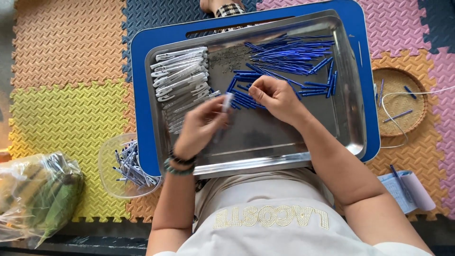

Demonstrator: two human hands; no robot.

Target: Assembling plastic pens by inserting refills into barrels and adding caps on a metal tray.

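- Head view looks straight down on a steel tray (350, 137) resting on a blue lap surface (142, 47), above bright foam floor mats (66, 52).
- Left hand (201, 125) — motion-blurred — has its fingers closed round a pale pen barrel (227, 100), tip pointing up toward the other hand.
- Right hand (277, 97) has its fingers pinched together over the blue refills (289, 54); whether it grips one, I cannot tell.
- White barrels (182, 76) lie stacked along the tray's left side, the refills fanned across the upper right.
- Clear tub (125, 168) off the tray's lower left corner holds a modest heap of what look like finished pens.
- By my reckoning the job is well short of done — both loose piles remain large.
- Woven basket (398, 102) sits to the right with a few stray blue pieces.
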